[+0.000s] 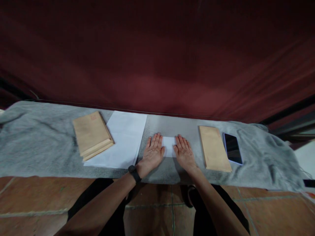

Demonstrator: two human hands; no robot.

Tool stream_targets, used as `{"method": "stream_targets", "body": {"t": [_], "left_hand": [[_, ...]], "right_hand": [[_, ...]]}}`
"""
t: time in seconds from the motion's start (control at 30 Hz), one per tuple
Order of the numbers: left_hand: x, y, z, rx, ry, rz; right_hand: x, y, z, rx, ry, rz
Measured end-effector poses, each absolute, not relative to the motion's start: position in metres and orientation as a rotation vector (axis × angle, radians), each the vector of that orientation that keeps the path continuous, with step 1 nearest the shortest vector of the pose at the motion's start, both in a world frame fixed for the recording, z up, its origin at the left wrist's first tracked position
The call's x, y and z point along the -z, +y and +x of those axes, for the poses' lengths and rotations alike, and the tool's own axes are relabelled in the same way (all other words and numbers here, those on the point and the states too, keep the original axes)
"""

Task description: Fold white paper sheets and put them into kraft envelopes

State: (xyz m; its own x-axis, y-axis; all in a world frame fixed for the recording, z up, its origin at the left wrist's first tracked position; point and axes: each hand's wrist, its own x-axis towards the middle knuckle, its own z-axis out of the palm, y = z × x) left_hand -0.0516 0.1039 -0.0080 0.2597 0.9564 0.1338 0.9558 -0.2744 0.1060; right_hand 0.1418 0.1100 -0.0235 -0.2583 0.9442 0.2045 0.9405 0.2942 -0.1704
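A small piece of white paper (168, 147) was found at the middle of the grey cloth (169, 126), between its far and near edges. The left hand (154, 152) and the right hand (184, 150) were laid palm down at the paper's two sides, fingers extended, nothing gripped.

Toward the cloth's left end, large white sheets (125, 134) were overlapped by a stack of brown envelopes (91, 134). Toward the right end, a brown envelope pile (214, 149) was noted just beside a phone (232, 148).

The following risks were judged. The paper could be skewed or creased if the two palms were pressed unevenly, the cloth being soft and rumpled toward both ends. The white sheets could be dragged toward the near edge if caught by the left wrist, where a black watch (134, 173) was worn close to their corner.

The paper's side edges were covered by the hands, and any folds could not be confirmed. The red mark on the top left-hand envelope could not be read. The support beneath the cloth was concealed.
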Motion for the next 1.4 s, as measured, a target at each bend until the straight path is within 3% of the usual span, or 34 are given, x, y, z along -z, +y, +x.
{"method": "stream_targets", "body": {"t": [0.53, 0.87, 1.4], "left_hand": [[0.006, 0.103, -0.062, -0.336, 1.955, 2.498], [0.004, 0.100, -0.032, -0.353, 1.741, 2.579], [0.009, 0.104, -0.047, -0.290, 1.863, 2.514]], "right_hand": [[0.022, 0.109, 0.155, -0.022, -2.271, -1.801], [0.014, 0.104, 0.133, -0.109, -2.367, -1.665], [0.025, 0.105, 0.152, 0.018, -2.286, -1.745]]}}
